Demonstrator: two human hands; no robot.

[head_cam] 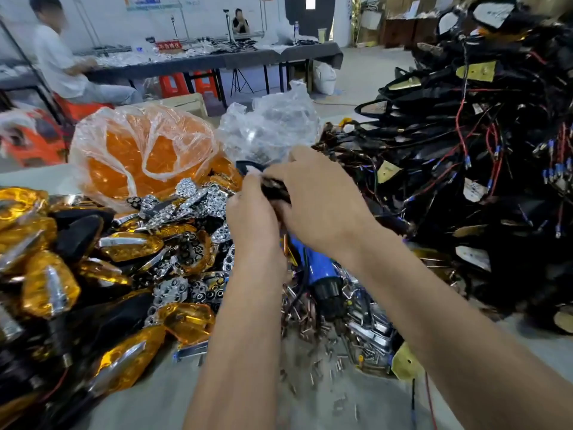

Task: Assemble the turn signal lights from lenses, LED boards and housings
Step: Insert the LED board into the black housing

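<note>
Black housing (274, 188): sitting between the two hands above the middle of the table, mostly hidden by the fingers, so its exact shape is hard to make out.
Left hand (251, 209): curling its fingers round the near left end of the black housing and holding it tight.
Right hand (319, 200): closing over the housing from the right, fingers bent round its top; what the fingertips are doing underneath is hidden.
Blue tool (313, 268): lying on the table just below the hands, its black end pointing toward the camera, with wires running beside it.
Metal pins (313, 324): lying scattered in a loose heap around and under the blue tool.
Amber lenses (46, 274): piling up at the left of the table, mixed with chrome reflector pieces (173, 209) and dark parts.
Orange bag (145, 150): standing behind the lens pile, clear plastic bulging with orange lenses.
Clear bag (269, 131): standing just right of the orange bag, right behind the hands.
Wired housings (465, 169): stacking high at the right, black shells tangled with red and black leads.
Grey table (148, 398): showing bare at the near edge between the forearms.
</note>
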